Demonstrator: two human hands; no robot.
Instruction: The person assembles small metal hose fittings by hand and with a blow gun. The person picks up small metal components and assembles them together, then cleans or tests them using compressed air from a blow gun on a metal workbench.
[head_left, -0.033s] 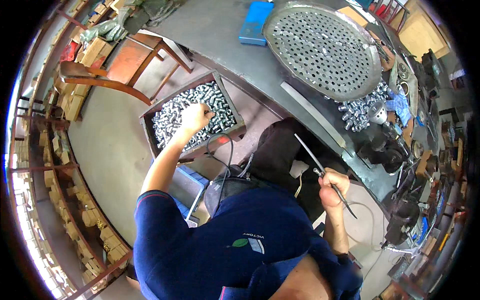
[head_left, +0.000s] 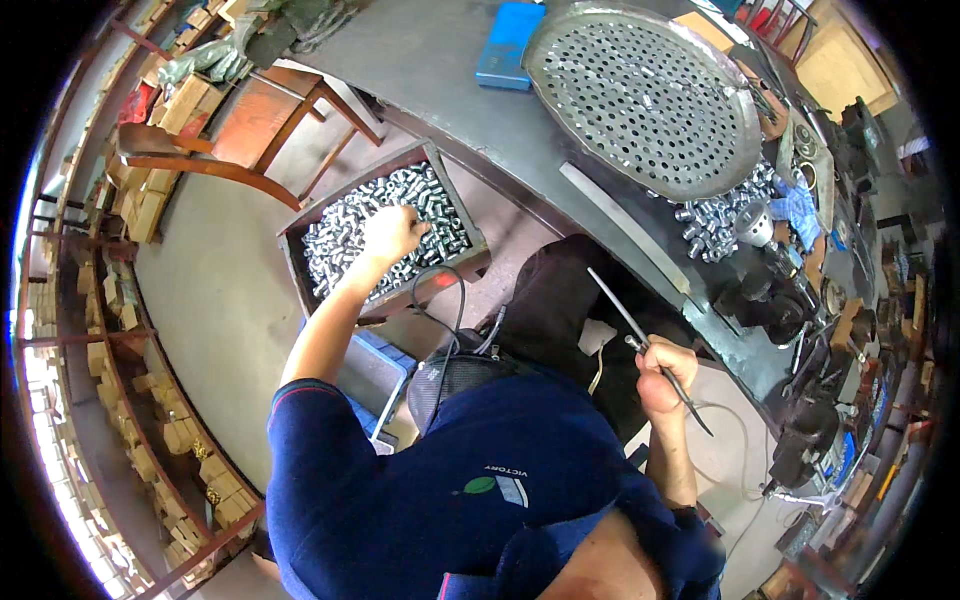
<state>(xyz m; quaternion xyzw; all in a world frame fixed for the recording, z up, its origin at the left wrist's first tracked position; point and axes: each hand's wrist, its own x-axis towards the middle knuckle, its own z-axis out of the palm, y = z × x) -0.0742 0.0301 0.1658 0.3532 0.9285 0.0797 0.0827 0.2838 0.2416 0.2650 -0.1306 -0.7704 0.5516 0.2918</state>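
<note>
My left hand reaches into a wooden box of small shiny metal sleeves. Its fingers are curled down onto the pile, and whatever they grip is hidden. In front of my right side, my right hand is closed around a long, thin metal rod with a dark, pointed lower end. A small metal sleeve shows against the rod at my thumb; I cannot tell whether it is threaded on the rod or pinched beside it.
On the dark workbench lie a round perforated tray with a few small parts, a blue case and a flat metal bar. More sleeves are heaped beside the tray. A wooden chair stands beyond the box; a blue crate sits nearer.
</note>
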